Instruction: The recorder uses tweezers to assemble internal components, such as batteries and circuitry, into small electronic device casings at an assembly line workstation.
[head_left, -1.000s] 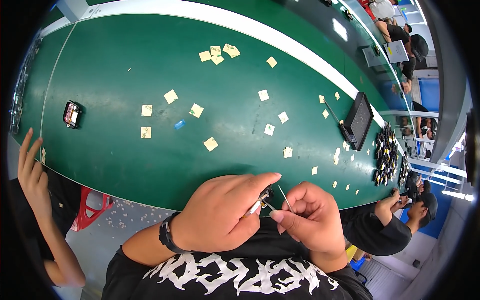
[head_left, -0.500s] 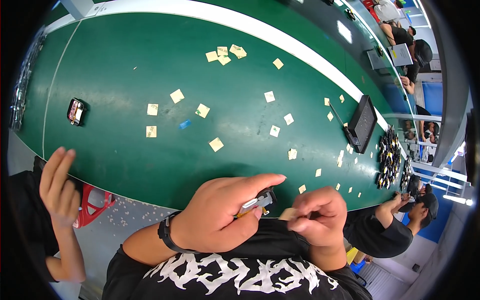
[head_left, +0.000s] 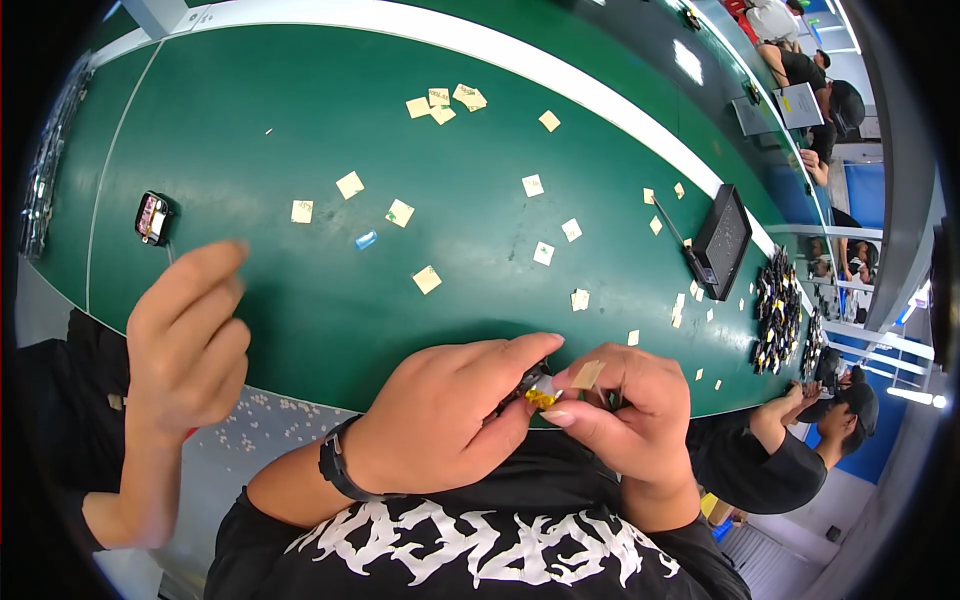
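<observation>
Near the bench's (head_left: 330,310) near edge, the left grip (head_left: 440,410) is clamped on a small dark device (head_left: 524,384); the right grip (head_left: 635,410) meets its yellow part (head_left: 541,399), though whether it pinches cannot be told, a tan square (head_left: 589,375) against its forefinger. This looks like fine handwork, likely calling for a steady left hold.

Device (head_left: 541,398) by near edge of table (head_left: 470,220), case (head_left: 153,219) left, tray (head_left: 722,240) right

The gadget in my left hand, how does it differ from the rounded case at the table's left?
The gadget is gripped in the left hand; the rounded case lies on the green table. The gadget shows bright yellow; the rounded case shows pinkish. Both have black parts.
</observation>
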